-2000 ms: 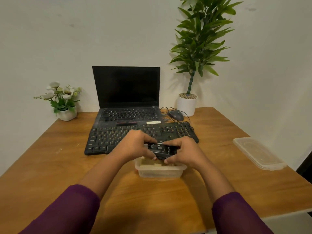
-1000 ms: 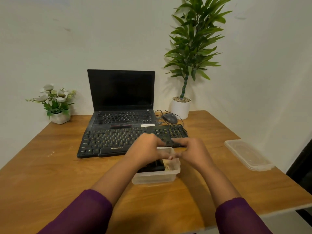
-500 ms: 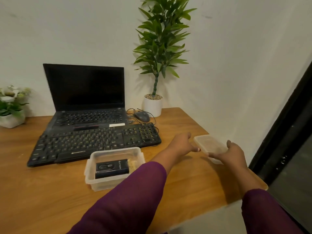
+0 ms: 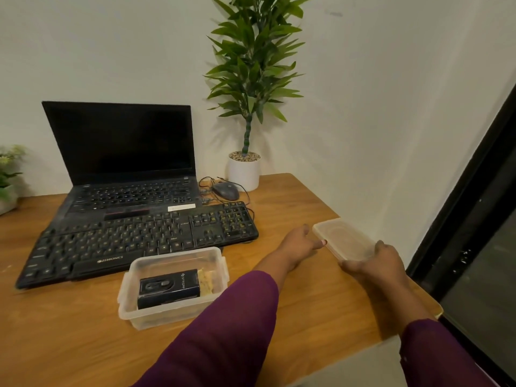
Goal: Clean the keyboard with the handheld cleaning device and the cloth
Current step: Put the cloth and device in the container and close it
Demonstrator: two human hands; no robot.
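- gripping the near edge of the lid (image 4: 343,238), the right hand (image 4: 375,265) is curling round it; the left hand (image 4: 300,241) is touching its left edge with straight fingers.
- the cleaning device (image 4: 169,287) is lying in the clear box (image 4: 178,252) against the cloth (image 4: 207,280), just in front of the keyboard (image 4: 139,241).
- the device is looking light, stiff and smooth, so pinching its long sides is probably suiting best.

Flower pot (image 4: 7,191) at 9 o'clock cut by edge, blurred. Tall plant (image 4: 251,65) top cut at 12. Cloth (image 4: 207,280) mostly hidden behind cleaning device (image 4: 169,287). Right hand (image 4: 382,265) fingertips hidden under lid (image 4: 342,238). Keyboard (image 4: 134,244) key legends too small.
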